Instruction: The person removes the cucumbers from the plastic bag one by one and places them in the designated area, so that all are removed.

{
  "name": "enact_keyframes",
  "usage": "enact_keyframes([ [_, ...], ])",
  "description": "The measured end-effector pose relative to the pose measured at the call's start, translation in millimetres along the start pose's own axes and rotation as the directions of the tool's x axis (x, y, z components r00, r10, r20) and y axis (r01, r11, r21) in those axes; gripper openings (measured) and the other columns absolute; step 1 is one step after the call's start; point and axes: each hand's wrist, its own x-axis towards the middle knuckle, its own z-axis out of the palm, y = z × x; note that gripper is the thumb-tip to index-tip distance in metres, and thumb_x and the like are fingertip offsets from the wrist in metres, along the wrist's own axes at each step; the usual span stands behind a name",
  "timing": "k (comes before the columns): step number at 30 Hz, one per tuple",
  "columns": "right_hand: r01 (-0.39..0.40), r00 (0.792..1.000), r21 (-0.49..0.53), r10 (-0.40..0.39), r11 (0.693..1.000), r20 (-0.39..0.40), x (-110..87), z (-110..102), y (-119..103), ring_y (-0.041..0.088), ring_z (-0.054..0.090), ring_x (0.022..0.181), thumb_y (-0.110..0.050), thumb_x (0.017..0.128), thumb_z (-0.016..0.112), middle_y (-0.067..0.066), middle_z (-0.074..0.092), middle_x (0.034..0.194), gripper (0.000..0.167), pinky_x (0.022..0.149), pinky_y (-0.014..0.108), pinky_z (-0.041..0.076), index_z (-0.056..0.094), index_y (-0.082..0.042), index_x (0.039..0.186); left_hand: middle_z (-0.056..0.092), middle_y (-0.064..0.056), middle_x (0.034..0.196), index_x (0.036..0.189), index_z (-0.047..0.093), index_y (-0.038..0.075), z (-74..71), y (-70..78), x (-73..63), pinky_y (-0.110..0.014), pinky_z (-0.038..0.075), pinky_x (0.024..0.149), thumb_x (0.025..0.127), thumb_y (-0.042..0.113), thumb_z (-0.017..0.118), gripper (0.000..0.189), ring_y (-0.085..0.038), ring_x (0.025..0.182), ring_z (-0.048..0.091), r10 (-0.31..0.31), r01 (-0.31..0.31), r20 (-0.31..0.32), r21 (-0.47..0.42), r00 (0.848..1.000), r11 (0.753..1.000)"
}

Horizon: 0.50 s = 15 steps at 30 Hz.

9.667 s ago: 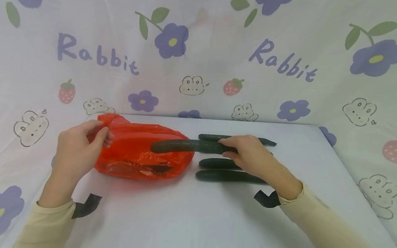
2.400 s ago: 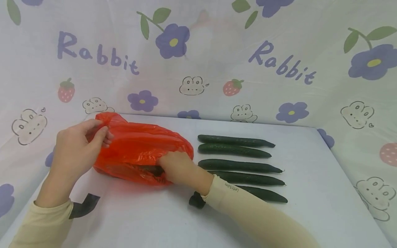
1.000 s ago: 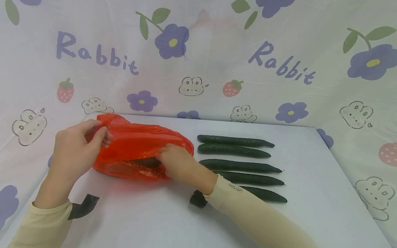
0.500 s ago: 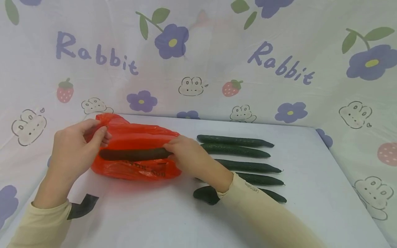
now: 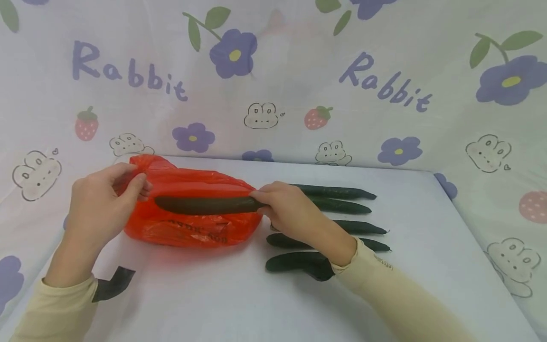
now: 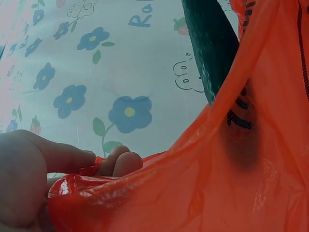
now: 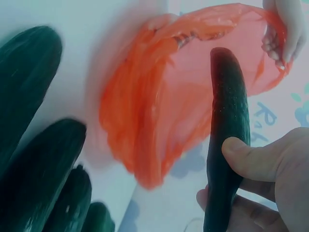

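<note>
My left hand (image 5: 100, 204) pinches the edge of a red plastic bag (image 5: 192, 232) and keeps it raised at the left; the left wrist view shows the film between thumb (image 6: 72, 157) and fingers. In my right hand (image 5: 295, 209) is a dark green cucumber (image 5: 205, 205), gripped near one end and held level in front of the bag. Seen from the right wrist, the thumb (image 7: 241, 157) lies across the cucumber (image 7: 229, 96) and its far end points towards the bag's mouth. What lies inside the bag is hidden.
Several more cucumbers (image 5: 295, 261) lie side by side right of the bag, partly behind my right forearm. The white tabletop (image 5: 213, 299) meets a patterned cloth (image 5: 282, 61) at the back. A black strap (image 5: 115, 285) sticks out from my left cuff.
My right hand was at the bag's opening a second ago. It has drawn a cucumber out and carried it right. My left hand has stayed at the bag's edge.
</note>
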Motion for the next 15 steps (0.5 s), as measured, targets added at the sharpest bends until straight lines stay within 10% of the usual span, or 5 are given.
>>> enact_keyframes([
  [4, -0.004, 1.000, 0.015, 0.005, 1.000, -0.029, -14.3, -10, 9, 0.018, 0.068, 0.105, -0.003, 0.096, 0.082, -0.002, 0.075, 0.109, 0.042, 0.097, 0.034, 0.059, 0.076, -0.011, 0.137, 0.079, -0.013, 0.095, 0.130, 0.073, -0.002, -0.1, 0.1, 0.8, -0.013, 0.048, 0.084, 0.109, 0.020, 0.064, 0.032, -0.036, 0.090, 0.078, -0.008, 0.008, 0.007, 0.001, 1.000, 1.000],
  [10, -0.016, 0.997, 0.048, 0.019, 0.999, -0.075, -37.9, -20, 23, 0.022, 0.070, 0.113, -0.004, 0.095, 0.084, 0.001, 0.076, 0.120, 0.044, 0.099, 0.040, 0.059, 0.075, -0.008, 0.138, 0.079, -0.017, 0.097, 0.133, 0.071, -0.004, 1.5, 0.5, 1.4, -0.064, 0.057, 0.093, 0.110, 0.019, 0.063, 0.034, -0.040, 0.093, 0.077, -0.019, 0.019, 0.017, -0.010, 1.000, 1.000],
  [15, -0.006, 0.995, 0.052, 0.012, 0.999, -0.102, -53.0, -25, 31, 0.021, 0.071, 0.114, -0.003, 0.094, 0.086, 0.001, 0.076, 0.120, 0.046, 0.100, 0.041, 0.058, 0.075, -0.009, 0.138, 0.079, -0.017, 0.097, 0.133, 0.071, -0.005, 1.7, 0.1, 0.0, -0.063, 0.058, 0.091, 0.110, 0.019, 0.063, 0.034, -0.040, 0.092, 0.077, -0.019, 0.019, 0.013, -0.005, 1.000, 1.000],
])
